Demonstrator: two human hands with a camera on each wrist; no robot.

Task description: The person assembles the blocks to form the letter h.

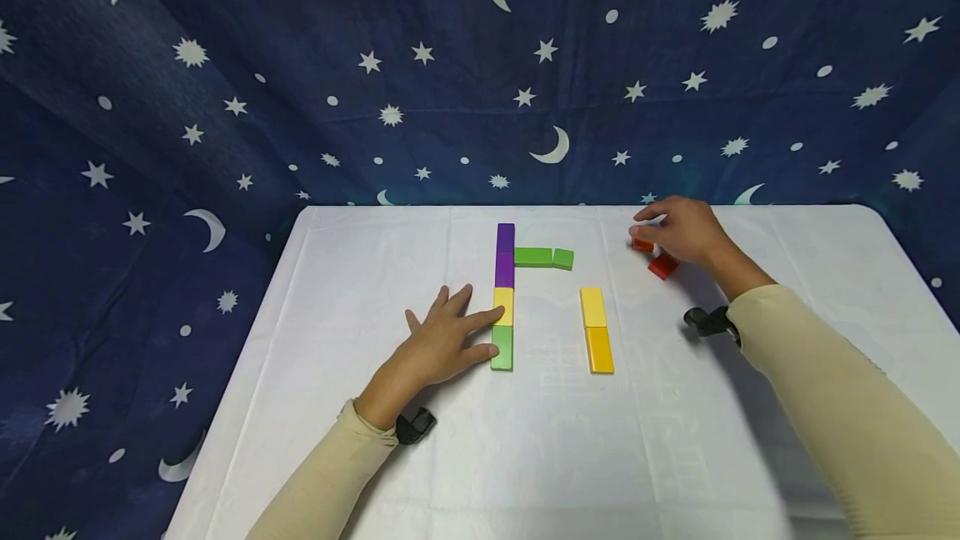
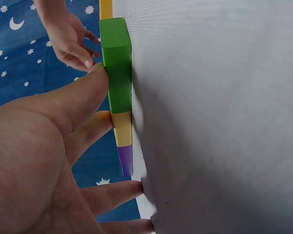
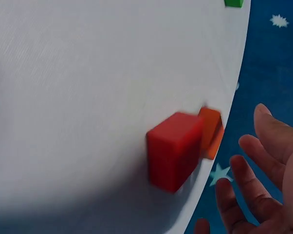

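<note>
A column of blocks runs up the table: green (image 1: 502, 350) at the near end, then yellow (image 1: 504, 298), then purple (image 1: 506, 257). Spread fingers of my left hand (image 1: 435, 348) touch it, the thumb at the green block and the index finger at the yellow one. My right hand (image 1: 686, 227) hovers at the far right by an orange block (image 3: 210, 129) and a red block (image 3: 173, 151). Its fingers are loosely bent and apart, and the right wrist view shows nothing held. In the head view, the fingers partly cover the orange block.
A green bar (image 1: 533, 257) and a smaller green block (image 1: 563, 259) extend right from the purple part. Farther right, a yellow block (image 1: 592, 307) and an amber block (image 1: 599, 351) lie end to end. A star-patterned cloth (image 1: 450, 132) hangs behind the white table (image 1: 562, 457).
</note>
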